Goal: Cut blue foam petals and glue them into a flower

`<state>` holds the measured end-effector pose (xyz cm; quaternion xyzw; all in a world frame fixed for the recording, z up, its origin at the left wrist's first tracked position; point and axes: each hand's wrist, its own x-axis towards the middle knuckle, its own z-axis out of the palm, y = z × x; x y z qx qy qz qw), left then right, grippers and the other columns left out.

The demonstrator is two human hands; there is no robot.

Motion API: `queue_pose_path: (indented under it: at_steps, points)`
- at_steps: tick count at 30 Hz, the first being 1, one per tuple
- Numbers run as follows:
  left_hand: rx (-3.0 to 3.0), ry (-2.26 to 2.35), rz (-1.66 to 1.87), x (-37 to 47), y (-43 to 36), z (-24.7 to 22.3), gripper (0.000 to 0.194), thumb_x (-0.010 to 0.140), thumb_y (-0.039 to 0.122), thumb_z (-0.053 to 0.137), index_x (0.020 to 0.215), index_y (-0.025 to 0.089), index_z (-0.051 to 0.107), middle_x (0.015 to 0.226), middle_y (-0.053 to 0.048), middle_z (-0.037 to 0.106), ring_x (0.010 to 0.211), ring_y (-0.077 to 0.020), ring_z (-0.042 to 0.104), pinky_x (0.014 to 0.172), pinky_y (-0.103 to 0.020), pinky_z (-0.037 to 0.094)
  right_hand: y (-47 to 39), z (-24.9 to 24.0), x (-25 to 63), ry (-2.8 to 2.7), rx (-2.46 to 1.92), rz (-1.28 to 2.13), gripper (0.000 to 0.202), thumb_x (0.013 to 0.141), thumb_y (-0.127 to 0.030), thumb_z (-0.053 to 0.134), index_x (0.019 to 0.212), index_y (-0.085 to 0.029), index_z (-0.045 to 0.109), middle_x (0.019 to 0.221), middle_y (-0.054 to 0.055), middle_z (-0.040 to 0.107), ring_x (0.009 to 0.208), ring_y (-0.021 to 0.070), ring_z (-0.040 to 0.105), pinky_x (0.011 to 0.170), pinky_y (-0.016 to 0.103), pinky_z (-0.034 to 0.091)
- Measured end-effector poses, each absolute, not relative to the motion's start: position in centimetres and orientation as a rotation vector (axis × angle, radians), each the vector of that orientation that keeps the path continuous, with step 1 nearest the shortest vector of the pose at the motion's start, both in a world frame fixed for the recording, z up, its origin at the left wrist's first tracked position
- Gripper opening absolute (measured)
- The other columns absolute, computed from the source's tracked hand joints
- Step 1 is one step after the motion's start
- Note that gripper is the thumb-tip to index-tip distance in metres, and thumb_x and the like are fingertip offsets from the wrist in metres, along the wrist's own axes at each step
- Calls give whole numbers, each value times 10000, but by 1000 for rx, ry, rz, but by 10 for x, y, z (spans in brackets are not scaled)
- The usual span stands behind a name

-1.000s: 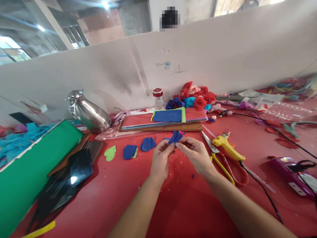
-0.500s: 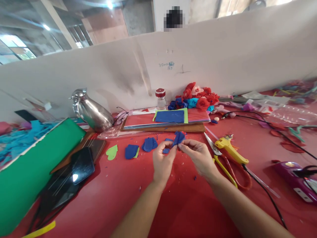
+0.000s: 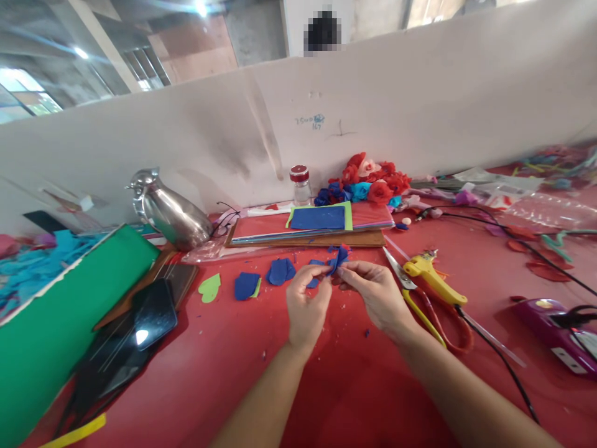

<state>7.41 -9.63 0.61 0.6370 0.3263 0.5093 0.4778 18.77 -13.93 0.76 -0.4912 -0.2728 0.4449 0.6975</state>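
Note:
Between my two hands, above the red table, is a small blue crepe paper flower [image 3: 336, 260], partly rolled. My left hand [image 3: 308, 298] pinches its lower left side with thumb and forefinger. From the other side my right hand [image 3: 373, 292] grips its base, the fingers curled; the exact hold is hidden. Blue paper petals [image 3: 280, 272] lie in small piles beyond my left hand. Another pile [image 3: 247, 285] has a green edge showing under it, and left of that lies a green paper heart [image 3: 209, 288].
Scissors [image 3: 422, 305] and a yellow glue gun [image 3: 433, 277] with a black cord lie right of my hands. Behind stand stacked paper sheets [image 3: 368, 216], a jar [image 3: 301, 183], and paper roses [image 3: 380, 191]. A metal jug [image 3: 172, 208], phone [image 3: 155, 311] and green box [image 3: 88, 323] are left; a purple power strip [image 3: 555, 333] is right.
The blue paper in my fingers has turned more upright and looks narrower, its flap folded in. Both hands keep their pinch in nearly the same place. The view has shifted slightly.

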Motion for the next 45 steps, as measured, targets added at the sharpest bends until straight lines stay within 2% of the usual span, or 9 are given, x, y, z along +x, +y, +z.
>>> queue_pose_path:
  at_steps: [4,8,13,20,24,27,31,35,45]
  points:
    - [1474,749,1228,74,-94,3,123,762,238,594,768,202,711,827,-35,681,816,-168,606,769,-286,456,-139,8,190,-612,-1108,981,249,540,-387,801,647,-175,725,593,28,692,548,117,585,571,254,468]
    - [1285,771,1133,77,-89,0,93,705,272,672,681,185,693,710,-12,665,718,-144,589,734,-281,448,-139,6,191,-660,-1125,976,218,565,-360,785,662,-175,726,596,22,688,551,119,589,571,254,474]
    - [1111,738,1057,80,-86,0,148,629,279,745,648,169,648,629,14,621,632,-115,550,681,-266,444,-140,3,190,-790,-1177,890,143,631,-310,724,675,-174,734,630,22,700,586,126,606,604,258,493]
    - [1097,700,1047,81,-89,-1,170,700,322,698,683,170,625,647,19,590,644,-108,541,676,-244,428,-144,2,188,-898,-1220,805,201,701,-322,668,826,-187,747,731,41,740,691,185,681,671,315,552]
    - [1138,715,1080,81,-89,-2,174,714,336,696,702,179,622,675,24,577,671,-105,516,674,-232,405,-144,2,186,-1052,-1311,616,183,720,-296,657,851,-201,742,846,56,748,753,201,691,698,327,559]
    - [1082,669,1038,82,-88,-5,207,698,365,717,689,178,628,678,23,583,682,-107,517,703,-243,408,-144,2,186,-1120,-1388,407,135,741,-252,623,793,-212,741,785,40,736,686,177,675,646,296,550]
    - [887,562,917,82,-85,-6,285,592,404,796,654,177,636,671,24,603,661,-102,533,724,-258,417,-144,1,187,-1161,-1358,362,119,764,-249,623,772,-225,739,758,27,728,682,168,670,641,281,546]
    - [814,508,887,81,-83,-4,292,535,383,834,637,182,648,664,31,622,632,-90,535,745,-264,423,-145,1,188,-1175,-1332,327,102,774,-250,635,769,-229,735,770,29,728,706,175,671,661,289,545]
    - [939,490,896,76,-80,1,193,551,283,825,653,193,689,714,12,657,738,-119,570,815,-282,417,-147,5,186,-1185,-1264,311,84,779,-254,641,779,-240,723,751,32,707,694,180,643,653,318,527]
